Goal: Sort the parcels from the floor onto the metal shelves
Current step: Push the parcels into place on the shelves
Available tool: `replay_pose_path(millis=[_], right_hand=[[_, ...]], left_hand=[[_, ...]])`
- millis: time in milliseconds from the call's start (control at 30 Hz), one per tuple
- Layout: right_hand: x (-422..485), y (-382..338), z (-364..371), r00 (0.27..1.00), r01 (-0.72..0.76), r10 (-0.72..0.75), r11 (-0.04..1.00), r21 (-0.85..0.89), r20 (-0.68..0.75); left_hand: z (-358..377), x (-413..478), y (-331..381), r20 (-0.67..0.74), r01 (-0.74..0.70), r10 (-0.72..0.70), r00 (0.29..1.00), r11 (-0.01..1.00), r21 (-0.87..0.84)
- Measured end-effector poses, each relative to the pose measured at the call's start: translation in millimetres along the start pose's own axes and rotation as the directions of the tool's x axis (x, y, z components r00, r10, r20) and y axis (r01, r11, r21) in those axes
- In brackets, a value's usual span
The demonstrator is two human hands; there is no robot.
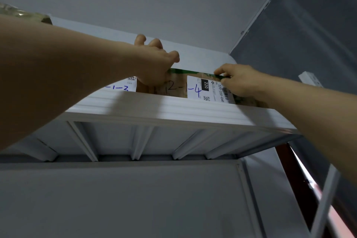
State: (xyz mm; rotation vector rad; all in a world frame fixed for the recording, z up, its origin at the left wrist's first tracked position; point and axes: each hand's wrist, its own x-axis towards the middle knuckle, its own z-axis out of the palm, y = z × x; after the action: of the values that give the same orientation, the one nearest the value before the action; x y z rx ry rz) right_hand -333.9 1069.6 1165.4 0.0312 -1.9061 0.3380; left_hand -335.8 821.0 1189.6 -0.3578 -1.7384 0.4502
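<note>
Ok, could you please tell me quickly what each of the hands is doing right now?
Left hand: grips the parcel at its top left edge.
Right hand: pinches the parcel's top right edge.

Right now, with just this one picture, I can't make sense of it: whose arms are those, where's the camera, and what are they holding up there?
No machine here: these are a person's bare arms, filmed by a camera worn on their head, looking up at a white metal shelf from below. The left hand has its fingers curled over the top of a brown cardboard parcel; the right hand pinches its other upper corner by the green tape. The parcel's bottom is hidden behind the shelf's front lip. Its white label is handwritten 2-1-4. To the left, a second parcel's label ends in 1-3.
</note>
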Motion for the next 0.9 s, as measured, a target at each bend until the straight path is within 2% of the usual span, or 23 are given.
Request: replay_pose_path(millis=[133, 200, 333, 500, 667, 900], right_hand=[[-3, -11, 0, 0.998, 0.056, -0.056, 0.998, 0.014, 0.015], [-4, -9, -3, 0.997, 0.072, -0.069, 0.995, 0.074, -0.035], [-3, 13, -19, 0.977, -0.005, 0.042, 0.985, 0.173, -0.209], [-16, 60, -33, 0.953, -0.1, 0.156, 0.971, 0.216, -0.259], [-21, 96, -28, 0.914, -0.257, 0.284, 0.958, 0.129, -0.29], [-19, 124, -17, 0.893, -0.355, 0.419, 0.881, 0.313, -0.167]], left_hand=[[-1, -4, -4, 0.0, -0.01, 0.01, 1.0, 1.0, -0.017], [-2, -3, 3, -0.026, -0.017, 0.016, 1.0, 1.0, -0.01], [-7, 1, 28, -0.211, -0.105, 0.09, 0.973, 0.993, -0.06], [-8, 9, 80, -0.445, -0.278, 0.189, 0.875, 0.95, -0.143], [-1, 21, 124, -0.481, -0.333, 0.209, 0.852, 0.924, -0.188], [14, 26, 141, -0.491, -0.342, 0.165, 0.855, 0.892, -0.296]])
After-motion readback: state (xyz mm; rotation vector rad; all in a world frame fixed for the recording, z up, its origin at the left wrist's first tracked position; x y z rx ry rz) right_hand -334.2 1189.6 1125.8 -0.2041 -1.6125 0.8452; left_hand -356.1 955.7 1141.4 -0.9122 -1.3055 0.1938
